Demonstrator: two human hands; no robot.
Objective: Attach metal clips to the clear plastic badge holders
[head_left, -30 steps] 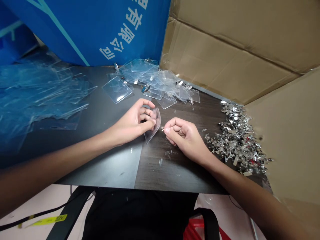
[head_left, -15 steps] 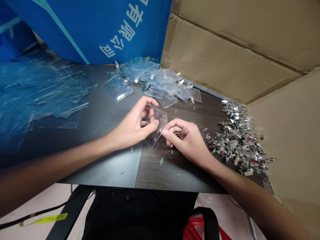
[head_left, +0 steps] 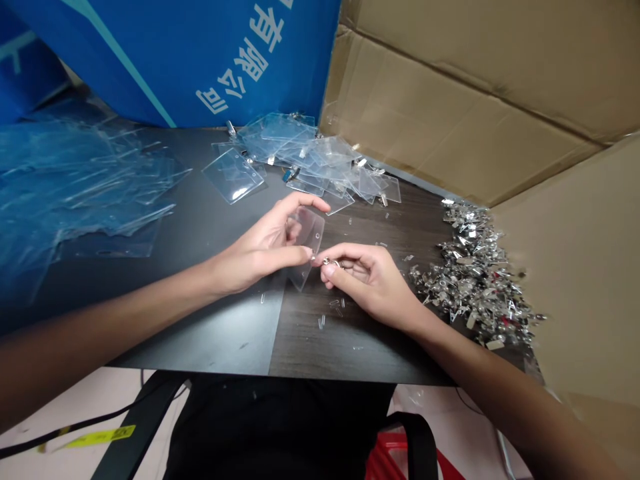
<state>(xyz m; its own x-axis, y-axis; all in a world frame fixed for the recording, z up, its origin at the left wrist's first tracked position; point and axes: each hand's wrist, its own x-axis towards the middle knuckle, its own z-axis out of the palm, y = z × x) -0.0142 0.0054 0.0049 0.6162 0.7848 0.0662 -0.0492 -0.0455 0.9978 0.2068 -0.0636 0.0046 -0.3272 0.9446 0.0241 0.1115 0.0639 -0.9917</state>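
Dark wood grain covers part of the table (head_left: 310, 357). Above it, the left hand (head_left: 265, 250) and right hand (head_left: 373, 277) each close in a narrow pinch. The left holds a clear plastic sleeve (head_left: 311, 230), probably light, bendy and slick, best gripped near its punched edge. The right holds a metal clip (head_left: 327, 262) near that edge, likely stiff and fiddly, best pinched by its body; contact between them is unclear.

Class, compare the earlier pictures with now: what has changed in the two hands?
The clear holder in the left hand has turned to show more of its face than a second ago. The right hand keeps its metal clip; the clip heap stayed put.
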